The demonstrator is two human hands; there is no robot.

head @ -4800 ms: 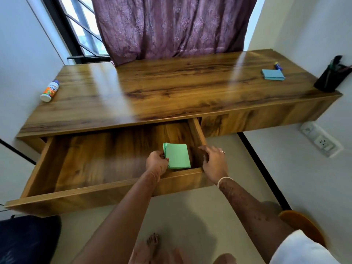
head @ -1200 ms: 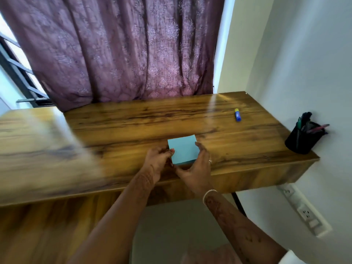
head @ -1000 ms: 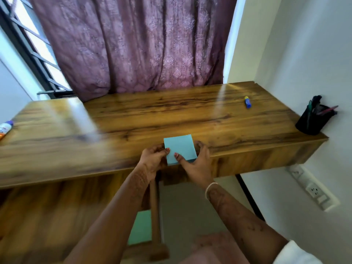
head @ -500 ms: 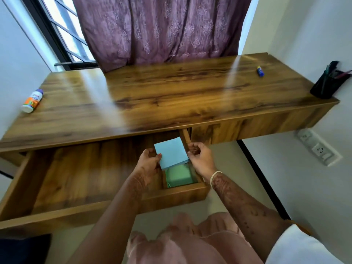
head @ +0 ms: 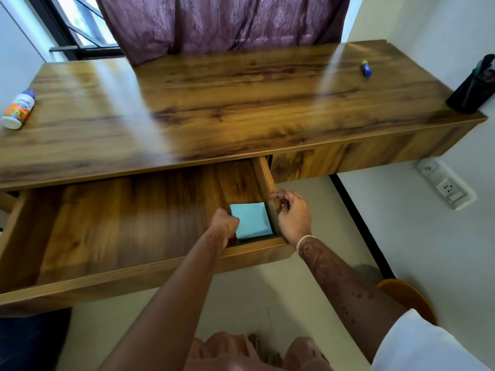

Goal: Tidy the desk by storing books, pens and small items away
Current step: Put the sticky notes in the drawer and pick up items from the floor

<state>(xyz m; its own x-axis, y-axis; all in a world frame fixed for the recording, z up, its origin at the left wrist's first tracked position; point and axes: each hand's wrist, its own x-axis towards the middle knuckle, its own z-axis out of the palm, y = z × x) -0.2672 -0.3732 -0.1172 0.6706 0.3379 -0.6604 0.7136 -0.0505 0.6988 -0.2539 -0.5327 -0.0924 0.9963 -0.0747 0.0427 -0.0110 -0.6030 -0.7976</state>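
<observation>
Scene: a wooden bench [head: 241, 103] is seen from above, with a wide drawer [head: 120, 223] pulled out beneath its front edge.
Task item: a blue sticky-note pad [head: 251, 219] is placed inside the drawer, in the front right corner, close to the drawer's right wall. A thin dark green edge is seen under the pad's near side.
Left hand: the left hand [head: 223, 223] is reached into the drawer. Its fingers are curled at the pad's left edge, and the pad is gripped there.
Right hand: the right hand [head: 293, 215] is held at the drawer's right wall, apart from the pad. Its fingers are curled and its fingertips are set on the wall's top edge. Whether the wall is gripped cannot be told.
On the bench, left: a small bottle [head: 18, 108] with an orange label is laid on its side near the left end.
On the bench, right: a small blue glue stick [head: 366, 68] is laid near the back. A black pen holder [head: 470, 89] is stood at the far right end, with pens inside.
Behind the bench: a purple curtain [head: 219, 20] is hung over a window [head: 80, 25].
Right wall: a white wall socket [head: 447, 186] is mounted below the bench's level.
</observation>
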